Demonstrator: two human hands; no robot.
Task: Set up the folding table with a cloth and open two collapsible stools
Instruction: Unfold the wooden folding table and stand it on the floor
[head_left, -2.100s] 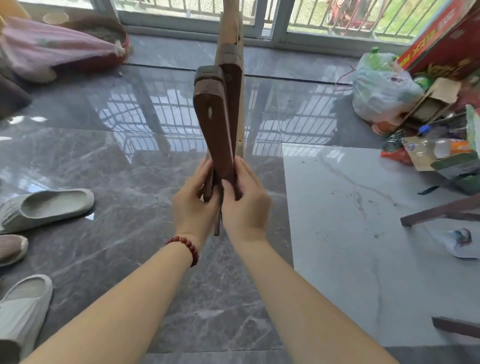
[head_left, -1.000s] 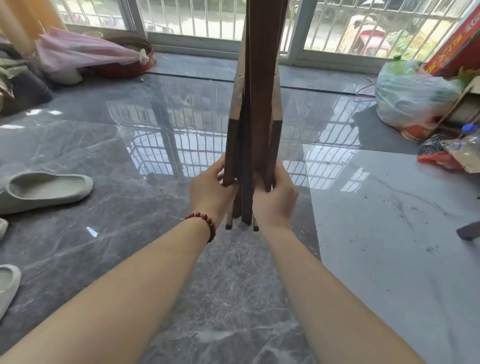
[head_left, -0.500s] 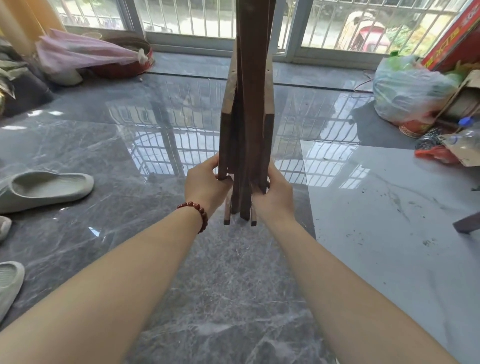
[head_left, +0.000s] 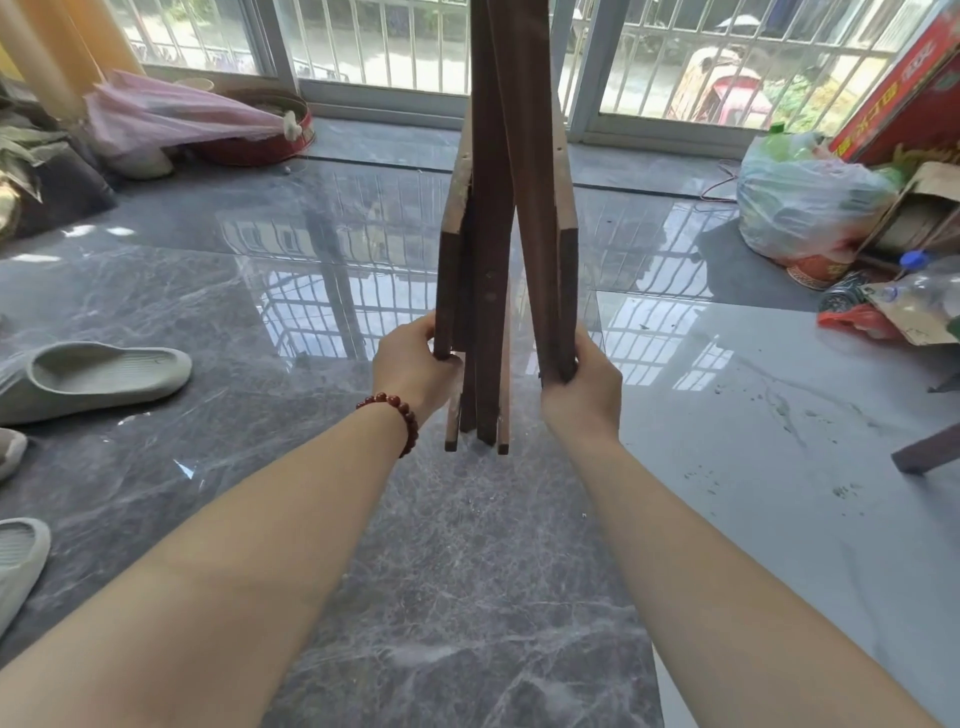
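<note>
A dark brown wooden folding stool (head_left: 498, 218) hangs upright in front of me above the grey marble floor, its top cut off by the frame's upper edge. My left hand (head_left: 415, 364) grips the lower end of its left slat. The right slat's lower end is held by my right hand (head_left: 584, 384). The two outer slats are spread apart in a narrow wedge, with thinner legs hanging between my hands. No cloth or table top is in view.
Pale slippers (head_left: 98, 371) lie on the floor at the left. A pink folded net (head_left: 176, 111) rests on a red basin at the back left. A plastic bag (head_left: 802, 200), boxes and bottles crowd the right. A dark wooden leg (head_left: 924, 454) pokes in at the right edge.
The stool's outer slats have spread apart at the bottom as my hands moved away from each other. Earlier it was folded flat and turned edge-on.
</note>
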